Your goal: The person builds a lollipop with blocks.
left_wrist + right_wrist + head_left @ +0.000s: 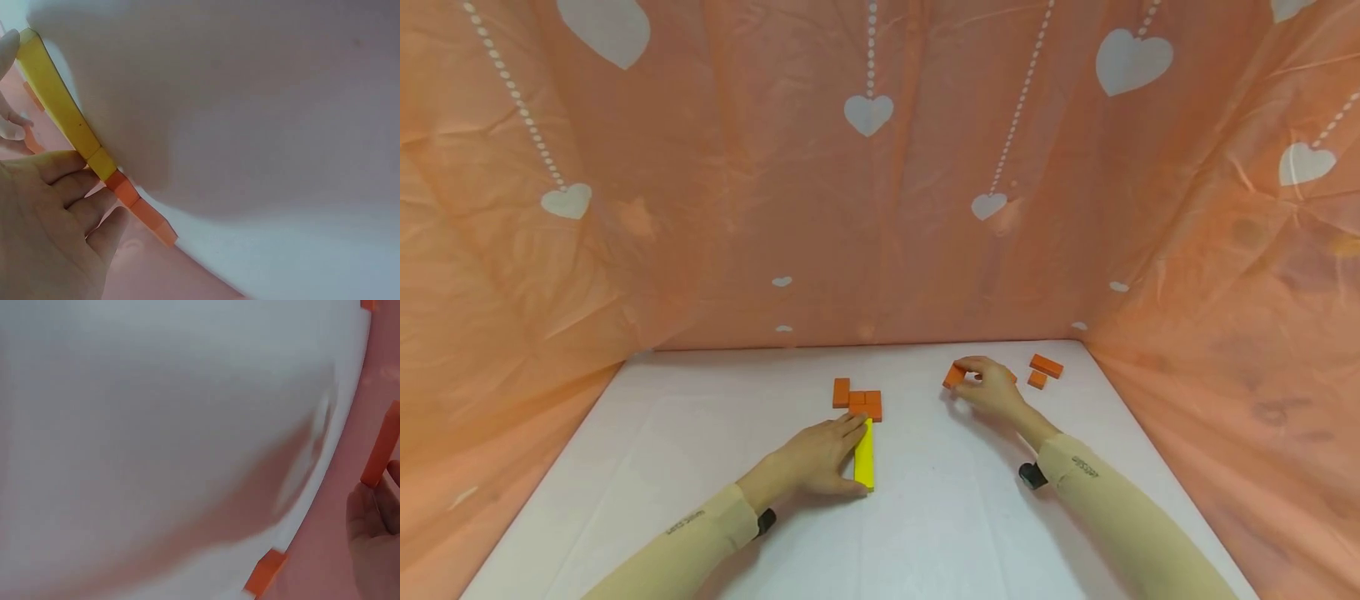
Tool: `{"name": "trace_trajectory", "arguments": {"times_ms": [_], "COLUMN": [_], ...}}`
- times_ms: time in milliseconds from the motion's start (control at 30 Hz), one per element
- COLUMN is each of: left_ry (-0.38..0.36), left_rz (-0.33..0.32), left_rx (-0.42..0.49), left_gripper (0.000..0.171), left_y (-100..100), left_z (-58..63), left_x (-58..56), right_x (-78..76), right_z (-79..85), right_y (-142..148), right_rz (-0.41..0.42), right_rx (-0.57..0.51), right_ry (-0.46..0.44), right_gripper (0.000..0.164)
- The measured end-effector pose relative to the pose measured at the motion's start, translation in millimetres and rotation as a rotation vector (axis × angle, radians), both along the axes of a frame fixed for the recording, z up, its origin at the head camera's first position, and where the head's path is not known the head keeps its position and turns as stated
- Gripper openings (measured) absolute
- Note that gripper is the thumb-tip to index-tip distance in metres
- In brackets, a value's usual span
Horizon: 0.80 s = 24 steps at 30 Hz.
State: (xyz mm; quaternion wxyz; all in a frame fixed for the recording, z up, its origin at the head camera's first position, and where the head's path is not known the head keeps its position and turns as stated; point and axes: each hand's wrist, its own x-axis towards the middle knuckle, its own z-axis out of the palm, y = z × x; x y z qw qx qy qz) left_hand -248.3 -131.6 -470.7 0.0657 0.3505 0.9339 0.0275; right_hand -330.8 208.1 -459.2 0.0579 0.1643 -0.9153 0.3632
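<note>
Wrinkled peach-orange cloth (745, 217) behind white counter (940, 525) and along both its sides. White hearts (868, 115) printed on cloth, several at lower ends of dotted white lines (871, 52); large heart (606, 29) upper left, cut by top edge of head view.

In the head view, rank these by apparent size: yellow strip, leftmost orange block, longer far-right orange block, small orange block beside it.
1. Yellow strip
2. Leftmost orange block and longer far-right orange block: too alike to rank
3. Small orange block
</note>
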Motion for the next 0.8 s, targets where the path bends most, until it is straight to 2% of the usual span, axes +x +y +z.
{"name": "trace_trajectory", "arguments": {"times_ms": [200, 467, 800], "left_ry": [-0.008, -0.007, 0.006], "left_rz": [-0.008, 0.006, -0.003], "left_rx": [0.003, -0.001, 0.001], "left_gripper": [0.100, 0.100, 0.101], "left_y": [-1, -1, -1], "left_z": [2.4, 4.3, -1.2], "left_x": [2.2, 1.6, -1.5], "right_x": [-7.1, -17.4, -25.0], "right_z": [1.2, -0.9, -4.7], "right_y": [-25, -55, -76], "right_rz": [0.123, 0.249, 0.304], "right_rx": [0.081, 0.123, 0.185], "right_ry": [0.011, -0.019, -0.076], "right_gripper": [0.050, 0.052, 0.052]}}
